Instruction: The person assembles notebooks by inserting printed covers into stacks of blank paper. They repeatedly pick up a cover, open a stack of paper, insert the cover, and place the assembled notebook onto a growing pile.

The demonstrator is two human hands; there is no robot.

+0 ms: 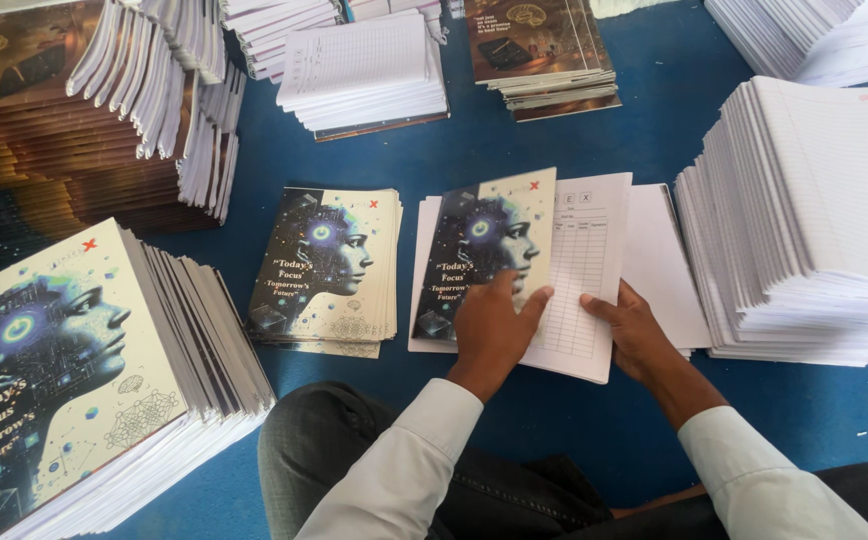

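A printed cover point(489, 255) is pressed flat by the left hand point(494, 330); the ruled sheet point(584, 280) beside it is pinched by the right hand point(634, 335).

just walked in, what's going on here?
A person sits on a blue floor among stacks of notebooks. The left hand presses on a printed cover while the right hand holds the ruled white sheet beside it, both lying on more white sheets. A short pile of covers lies to the left, a tall stack of white page blocks to the right.
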